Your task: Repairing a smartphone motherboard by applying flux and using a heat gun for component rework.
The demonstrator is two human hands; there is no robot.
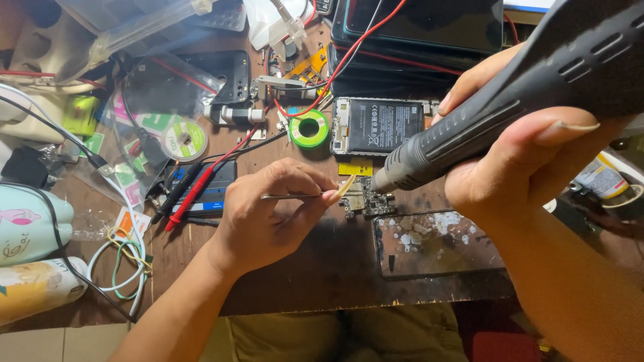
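Two bare hands worked over a small circuit board (367,201) that lay on a cluttered, scorched wooden desk (322,268). The left hand (272,214) was closed on a pair of metal tweezers (298,196), whose tip reached the board's left edge beside a pale yellow strip (347,186). The right hand (516,161) was wrapped around the dark grey handle of a hot-air tool (510,100), tilted down to the left, its nozzle (388,179) hanging just above the board's upper right corner.

Just right of the board and nearer the person lay a dark glass panel (436,245), spotted with white flecks. Behind the board sat an opened phone (379,125) with its battery showing, a yellow tab below it, and a stack of dark phones (416,33) further back. A green roll of tape (309,129) stood just left of the opened phone, with a red wire (349,57) looping across the stack and down past it.

Red and black probe leads (188,194) lay across a blue device near the left wrist. Clear plastic bags (151,127) with a flat reel of solder covered the desk's left side, and white cable coils (121,268) rested by the front edge beside two pastel bottles (30,255).
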